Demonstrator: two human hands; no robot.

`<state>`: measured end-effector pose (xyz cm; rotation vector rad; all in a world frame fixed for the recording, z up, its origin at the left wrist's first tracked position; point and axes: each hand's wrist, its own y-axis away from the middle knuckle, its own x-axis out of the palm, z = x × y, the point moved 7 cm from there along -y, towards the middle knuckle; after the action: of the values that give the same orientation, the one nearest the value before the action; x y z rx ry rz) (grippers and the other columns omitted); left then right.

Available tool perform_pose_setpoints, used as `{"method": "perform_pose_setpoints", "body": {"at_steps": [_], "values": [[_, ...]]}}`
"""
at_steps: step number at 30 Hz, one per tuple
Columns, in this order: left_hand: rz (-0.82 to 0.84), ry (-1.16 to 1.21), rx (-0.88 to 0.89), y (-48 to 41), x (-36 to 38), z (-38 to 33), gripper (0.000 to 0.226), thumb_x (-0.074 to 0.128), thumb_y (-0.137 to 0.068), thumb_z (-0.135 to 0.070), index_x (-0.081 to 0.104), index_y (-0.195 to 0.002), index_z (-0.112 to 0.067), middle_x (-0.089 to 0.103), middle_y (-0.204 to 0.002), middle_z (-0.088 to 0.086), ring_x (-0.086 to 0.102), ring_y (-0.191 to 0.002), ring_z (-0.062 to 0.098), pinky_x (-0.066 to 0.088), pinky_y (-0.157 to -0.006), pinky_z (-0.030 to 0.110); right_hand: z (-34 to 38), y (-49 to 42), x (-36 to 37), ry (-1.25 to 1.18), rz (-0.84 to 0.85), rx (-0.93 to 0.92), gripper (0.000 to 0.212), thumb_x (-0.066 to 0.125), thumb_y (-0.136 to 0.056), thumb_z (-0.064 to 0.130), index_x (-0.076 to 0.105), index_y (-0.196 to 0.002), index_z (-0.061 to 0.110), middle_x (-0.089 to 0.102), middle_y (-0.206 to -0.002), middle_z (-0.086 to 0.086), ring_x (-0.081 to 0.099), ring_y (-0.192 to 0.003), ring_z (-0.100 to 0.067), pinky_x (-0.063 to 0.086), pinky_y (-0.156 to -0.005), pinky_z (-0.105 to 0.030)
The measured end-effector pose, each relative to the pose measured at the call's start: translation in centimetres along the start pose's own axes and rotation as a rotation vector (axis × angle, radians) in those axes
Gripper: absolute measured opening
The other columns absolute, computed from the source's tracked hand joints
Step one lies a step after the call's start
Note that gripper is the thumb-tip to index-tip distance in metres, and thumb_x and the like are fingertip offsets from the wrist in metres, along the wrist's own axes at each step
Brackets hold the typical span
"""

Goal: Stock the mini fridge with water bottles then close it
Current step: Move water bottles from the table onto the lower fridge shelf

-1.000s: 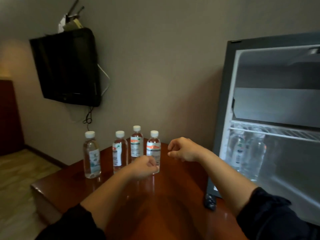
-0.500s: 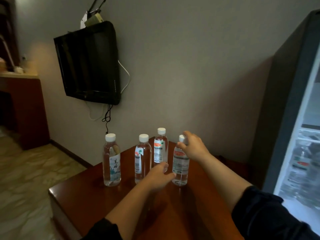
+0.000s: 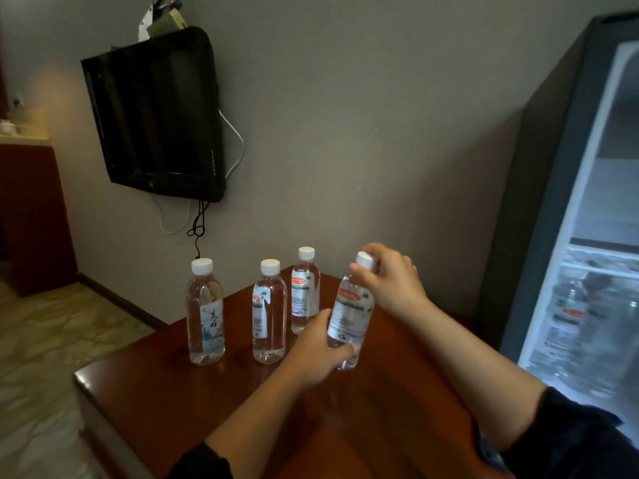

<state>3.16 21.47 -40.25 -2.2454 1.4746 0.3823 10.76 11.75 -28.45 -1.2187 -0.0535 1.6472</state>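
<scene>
A clear water bottle (image 3: 351, 307) with a white cap and a red-and-white label tilts to the right just above the wooden table (image 3: 380, 416). My right hand (image 3: 394, 281) grips its neck and cap. My left hand (image 3: 318, 350) holds its lower part. Three more capped bottles stand upright on the table: one at the left (image 3: 204, 312), one in the middle (image 3: 269, 312), one behind (image 3: 305, 292). The open mini fridge (image 3: 587, 236) is at the right, lit inside, with bottles (image 3: 570, 316) blurred under a wire shelf.
A black TV (image 3: 155, 115) hangs on the wall above the table's far left, with cables dangling below it. A dark wooden cabinet (image 3: 31, 216) stands at the far left. Tiled floor (image 3: 41, 357) lies left of the table.
My right hand closed on the rightmost bottle's top and my left hand took its base. The bottle has tipped to the right. The view moved closer.
</scene>
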Motion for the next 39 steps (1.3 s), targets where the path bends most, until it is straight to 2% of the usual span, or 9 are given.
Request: {"method": "perform_pose_setpoints", "body": {"at_steps": [4, 9, 13, 19, 23, 26, 31, 36, 39], "values": [[-0.032, 0.023, 0.083, 2.0, 0.4, -2.9, 0.041, 0.075, -0.075, -0.033, 0.052, -0.108, -0.036, 0.067, -0.103, -0.012, 0.063, -0.093, 0.0, 0.053, -0.079, 0.022, 2.3, 2.2, -5.2, -0.049, -0.063, -0.077, 0.025, 0.065, -0.084, 0.036, 0.065, -0.099, 0.016, 0.07, -0.093, -0.005, 0.064, -0.095, -0.028, 0.049, -0.083, -0.04], [-0.053, 0.088, 0.164, 5.1, 1.9, -6.5, 0.044, 0.08, -0.066, -0.036, 0.058, -0.105, -0.034, 0.071, -0.101, -0.01, 0.068, -0.093, 0.005, 0.058, -0.082, 0.036, 2.5, 5.5, -10.6, -0.164, -0.109, -0.105, 0.02, 0.069, -0.079, 0.038, 0.066, -0.09, 0.021, 0.07, -0.083, 0.004, 0.066, -0.084, -0.019, 0.052, -0.081, -0.046], [-0.026, 0.133, 0.216, 7.1, 5.3, -8.9, 0.049, 0.077, -0.06, -0.046, 0.058, -0.105, -0.037, 0.071, -0.103, -0.012, 0.068, -0.098, 0.006, 0.056, -0.088, 0.04, 1.3, 8.6, -13.9, -0.188, -0.085, -0.11, 0.021, 0.071, -0.079, 0.035, 0.064, -0.096, 0.024, 0.069, -0.086, 0.01, 0.067, -0.083, -0.007, 0.054, -0.082, -0.036], [0.039, 0.131, 0.271, 8.5, 11.2, -12.6, 0.044, 0.078, -0.062, -0.042, 0.06, -0.102, -0.036, 0.072, -0.1, -0.015, 0.066, -0.096, 0.0, 0.054, -0.09, 0.037, -3.7, 13.2, -17.1, -0.341, 0.102, 0.013, 0.046, 0.074, -0.08, 0.02, 0.05, -0.12, 0.02, 0.066, -0.101, 0.005, 0.064, -0.095, -0.009, 0.052, -0.091, -0.034], [0.102, 0.148, 0.285, 8.4, 15.6, -14.6, 0.051, 0.074, -0.054, -0.049, 0.061, -0.102, -0.036, 0.072, -0.099, -0.013, 0.066, -0.096, 0.003, 0.054, -0.09, 0.038, -7.8, 15.8, -18.6, -0.348, 0.191, 0.12, 0.051, 0.073, -0.081, 0.021, 0.046, -0.124, 0.024, 0.064, -0.113, 0.0, 0.063, -0.106, -0.017, 0.051, -0.094, -0.044], [0.169, 0.137, 0.29, 8.1, 19.2, -15.7, 0.043, 0.079, -0.062, -0.038, 0.063, -0.102, -0.034, 0.072, -0.098, -0.013, 0.065, -0.096, 0.002, 0.052, -0.091, 0.034, -10.6, 16.8, -20.6, -0.337, 0.148, 0.186, 0.048, 0.073, -0.08, 0.022, 0.048, -0.121, 0.023, 0.066, -0.109, 0.0, 0.066, -0.101, -0.016, 0.054, -0.086, -0.039], [0.224, 0.167, 0.27, 7.5, 24.1, -17.5, 0.037, 0.078, -0.071, -0.025, 0.06, -0.102, -0.032, 0.07, -0.099, -0.012, 0.062, -0.098, 0.001, 0.046, -0.084, 0.018, -14.1, 18.0, -23.4, -0.201, 0.038, 0.251, 0.047, 0.073, -0.081, 0.021, 0.048, -0.12, 0.023, 0.062, -0.097, 0.017, 0.06, -0.078, 0.013, 0.045, -0.063, -0.004], [0.195, 0.189, 0.237, 6.8, 28.0, -18.4, 0.039, 0.078, -0.073, -0.029, 0.059, -0.107, -0.032, 0.069, -0.1, -0.011, 0.061, -0.094, 0.002, 0.046, -0.081, 0.018, -17.6, 18.5, -24.6, -0.119, -0.055, 0.331, 0.05, 0.075, -0.079, 0.02, 0.049, -0.122, 0.016, 0.061, -0.101, 0.008, 0.056, -0.081, 0.004, 0.042, -0.063, 0.002], [0.157, 0.231, 0.224, 6.5, 29.4, -18.8, 0.035, 0.073, -0.079, -0.024, 0.056, -0.108, -0.032, 0.06, -0.087, -0.02, 0.053, -0.081, -0.011, 0.04, -0.07, 0.005, -19.3, 18.4, -24.5, -0.094, -0.09, 0.371, 0.048, 0.074, -0.08, 0.017, 0.048, -0.12, 0.013, 0.063, -0.103, 0.002, 0.06, -0.09, -0.009, 0.042, -0.068, -0.009]]}}
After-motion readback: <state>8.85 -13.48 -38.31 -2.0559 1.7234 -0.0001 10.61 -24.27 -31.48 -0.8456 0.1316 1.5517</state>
